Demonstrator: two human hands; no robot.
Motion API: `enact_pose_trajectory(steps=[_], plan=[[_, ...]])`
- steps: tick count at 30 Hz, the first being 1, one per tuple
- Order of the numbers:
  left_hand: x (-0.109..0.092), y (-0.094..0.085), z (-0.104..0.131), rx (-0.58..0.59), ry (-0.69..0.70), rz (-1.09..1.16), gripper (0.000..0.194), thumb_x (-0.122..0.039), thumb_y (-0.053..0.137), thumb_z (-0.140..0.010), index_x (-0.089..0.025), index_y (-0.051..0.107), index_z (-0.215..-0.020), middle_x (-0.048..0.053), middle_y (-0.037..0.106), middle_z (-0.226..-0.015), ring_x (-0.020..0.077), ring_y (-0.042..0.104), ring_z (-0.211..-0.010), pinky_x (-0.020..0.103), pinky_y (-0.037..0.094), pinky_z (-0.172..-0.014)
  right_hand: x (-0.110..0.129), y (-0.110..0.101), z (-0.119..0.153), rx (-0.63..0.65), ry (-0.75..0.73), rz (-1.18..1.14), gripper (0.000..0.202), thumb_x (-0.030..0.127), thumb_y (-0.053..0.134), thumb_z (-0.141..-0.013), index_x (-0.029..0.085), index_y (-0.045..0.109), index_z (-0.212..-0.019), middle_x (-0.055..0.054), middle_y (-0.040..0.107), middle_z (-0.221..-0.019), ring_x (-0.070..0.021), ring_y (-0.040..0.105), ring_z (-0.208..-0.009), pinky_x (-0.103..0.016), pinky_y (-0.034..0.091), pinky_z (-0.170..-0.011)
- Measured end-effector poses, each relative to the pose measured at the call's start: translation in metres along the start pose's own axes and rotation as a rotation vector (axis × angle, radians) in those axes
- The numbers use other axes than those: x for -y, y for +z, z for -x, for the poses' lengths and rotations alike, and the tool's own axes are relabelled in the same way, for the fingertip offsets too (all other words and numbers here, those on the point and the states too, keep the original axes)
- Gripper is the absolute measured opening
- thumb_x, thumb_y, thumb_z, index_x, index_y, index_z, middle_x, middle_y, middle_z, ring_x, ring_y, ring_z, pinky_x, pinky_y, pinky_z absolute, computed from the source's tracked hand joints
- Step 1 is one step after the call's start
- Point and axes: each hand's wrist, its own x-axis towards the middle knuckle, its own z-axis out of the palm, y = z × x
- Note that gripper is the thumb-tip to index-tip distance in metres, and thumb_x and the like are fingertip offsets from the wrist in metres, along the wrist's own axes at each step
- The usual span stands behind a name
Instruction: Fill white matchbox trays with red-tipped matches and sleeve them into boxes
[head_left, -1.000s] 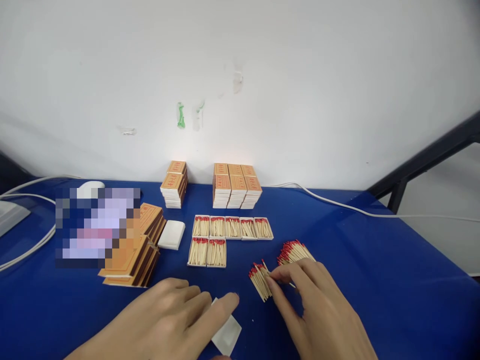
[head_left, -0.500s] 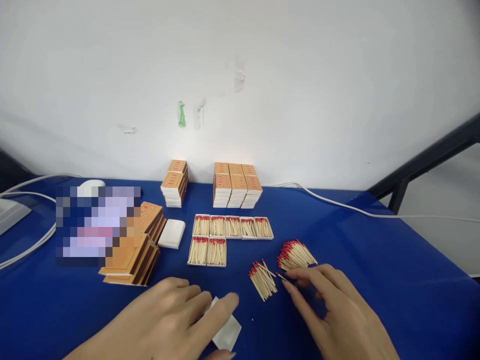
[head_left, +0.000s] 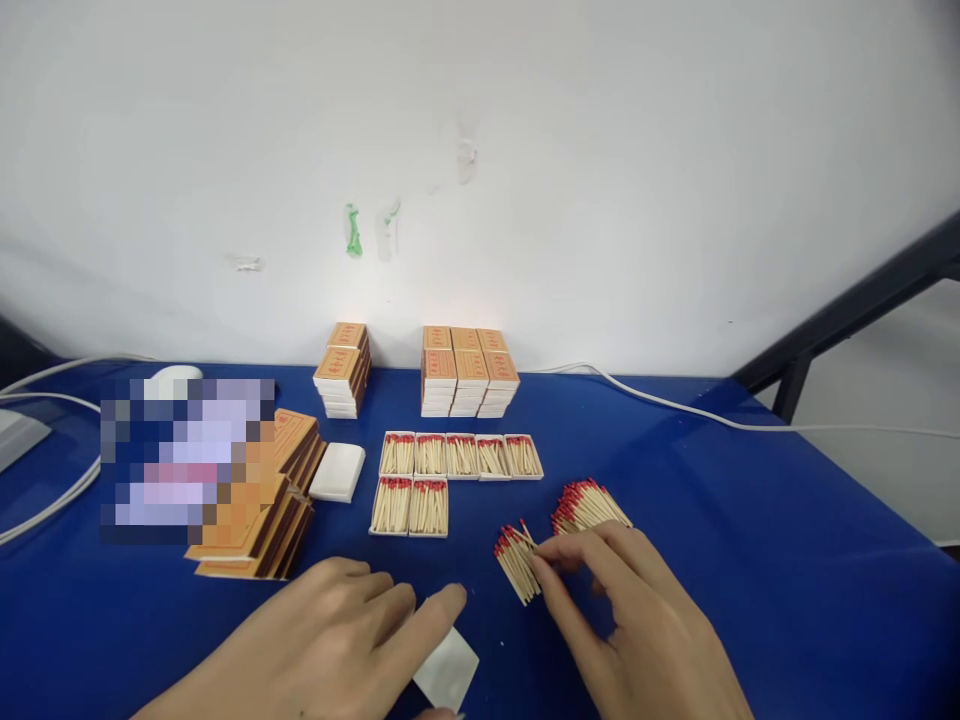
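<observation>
Matches with red heads lie in two piles on the blue table: a small one (head_left: 516, 572) and a larger one (head_left: 590, 506) behind my right hand. My right hand (head_left: 619, 610) has its thumb and forefinger pinched at the right edge of the small pile, around a match. My left hand (head_left: 337, 630) rests over a white piece (head_left: 448, 672) that looks like paper or a tray, with fingers curled and the forefinger stretched out; its thumb is mostly out of frame. Several open trays (head_left: 429, 507) full of matches stand in two rows beyond my hands.
Stacked orange matchboxes stand at the wall, a left stack (head_left: 341, 375) and a wider one (head_left: 469, 372). Flat orange sleeves (head_left: 247, 520) and a white stack (head_left: 338, 472) lie left, beside a blurred-out object (head_left: 191, 440). A white cable (head_left: 660, 402) runs along the back right.
My right hand has moved left with the match, from the gap between the piles to the small pile. My left hand keeps its pose. The whole view has shifted slightly.
</observation>
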Motion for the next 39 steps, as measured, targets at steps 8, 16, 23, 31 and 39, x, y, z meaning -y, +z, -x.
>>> enact_pose_trajectory(steps=[8,16,23,31,39], plan=[[-0.001,0.000,-0.001,0.017,0.004,0.009,0.049,-0.038,0.019,-0.131,-0.013,0.059,-0.143,0.001,0.077,-0.083,0.0236,0.078,-0.063,0.040,0.061,-0.054,-0.024,-0.001,0.008,-0.096,0.025,0.183,0.037,0.057,0.055,-0.120,0.031,0.081,-0.115,-0.008,0.080,-0.104,-0.0249,0.083,-0.087,-0.029,0.063,-0.054],[-0.002,0.002,0.002,0.012,-0.007,0.026,0.050,-0.038,0.020,-0.131,-0.014,0.062,-0.144,0.001,0.077,-0.084,0.0233,0.078,-0.064,0.039,0.062,-0.057,-0.021,0.000,0.006,-0.120,0.015,0.218,0.035,0.051,0.053,-0.122,0.030,0.080,-0.113,-0.007,0.078,-0.105,-0.0251,0.082,-0.088,-0.031,0.065,-0.060],[-0.002,0.003,0.004,0.031,-0.025,0.054,0.034,-0.041,0.058,-0.124,-0.016,0.065,-0.146,0.002,0.081,-0.090,0.0228,0.079,-0.069,0.036,0.063,-0.062,-0.021,-0.002,0.004,-0.109,-0.020,0.230,0.045,0.050,0.046,-0.124,0.027,0.076,-0.099,-0.008,0.078,-0.098,-0.0251,0.080,-0.083,-0.032,0.064,-0.056],[-0.001,0.003,0.004,0.047,-0.015,0.064,0.035,-0.042,0.055,-0.126,-0.016,0.065,-0.146,0.000,0.079,-0.087,0.0226,0.077,-0.066,0.037,0.060,-0.060,-0.011,-0.002,0.002,-0.049,-0.015,0.092,0.026,0.045,0.060,-0.120,0.030,0.077,-0.108,-0.007,0.080,-0.104,-0.0225,0.083,-0.090,-0.026,0.068,-0.065],[-0.004,0.004,0.003,0.023,0.006,0.022,0.050,-0.037,0.018,-0.131,-0.015,0.061,-0.145,0.000,0.076,-0.082,0.0228,0.077,-0.063,0.041,0.057,-0.052,-0.005,-0.002,-0.001,-0.053,0.015,0.041,0.025,0.047,0.062,-0.119,0.031,0.079,-0.112,-0.005,0.082,-0.106,-0.0220,0.084,-0.091,-0.026,0.068,-0.066]])
